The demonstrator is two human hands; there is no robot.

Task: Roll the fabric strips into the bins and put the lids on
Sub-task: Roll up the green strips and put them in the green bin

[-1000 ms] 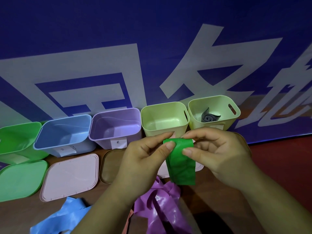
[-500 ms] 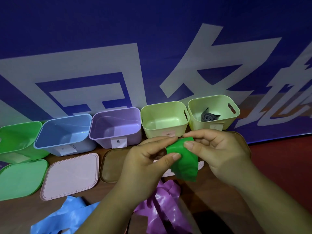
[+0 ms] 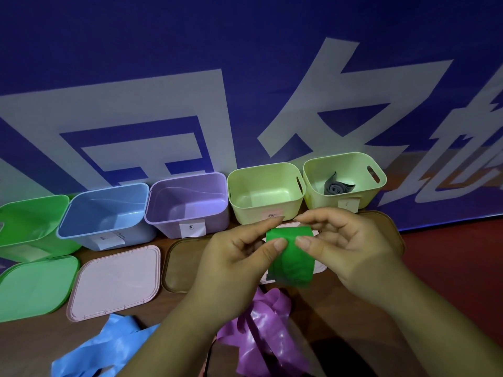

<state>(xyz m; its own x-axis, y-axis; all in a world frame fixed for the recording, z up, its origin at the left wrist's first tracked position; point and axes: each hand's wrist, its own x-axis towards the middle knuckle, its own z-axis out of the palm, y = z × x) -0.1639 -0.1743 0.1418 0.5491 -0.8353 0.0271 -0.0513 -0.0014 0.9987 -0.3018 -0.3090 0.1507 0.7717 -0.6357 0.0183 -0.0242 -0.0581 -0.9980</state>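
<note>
A green fabric strip (image 3: 292, 263) hangs between my hands, its top end folded over. My left hand (image 3: 234, 257) pinches its left edge with thumb and forefinger. My right hand (image 3: 351, 248) pinches the right edge the same way. Along the wall stand a green bin (image 3: 30, 221), a blue bin (image 3: 106, 213), a purple bin (image 3: 187, 202) and two pale yellow bins (image 3: 265, 191), (image 3: 344, 175). The right yellow bin holds a rolled grey strip (image 3: 337, 186). A purple strip (image 3: 261, 330) and a blue strip (image 3: 109, 349) lie loose on the table below my hands.
Lids lie flat in front of the bins: a green lid (image 3: 32, 287), a pink lid (image 3: 117, 281), a brown lid (image 3: 182, 262), and another brown lid (image 3: 392, 229) behind my right hand. A pale lid (image 3: 318, 268) peeks out behind the green strip. A blue banner backs the table.
Both hands have kept turning the top of the green strip over; the hanging tail looks a little shorter. Bins and lids have not moved.
</note>
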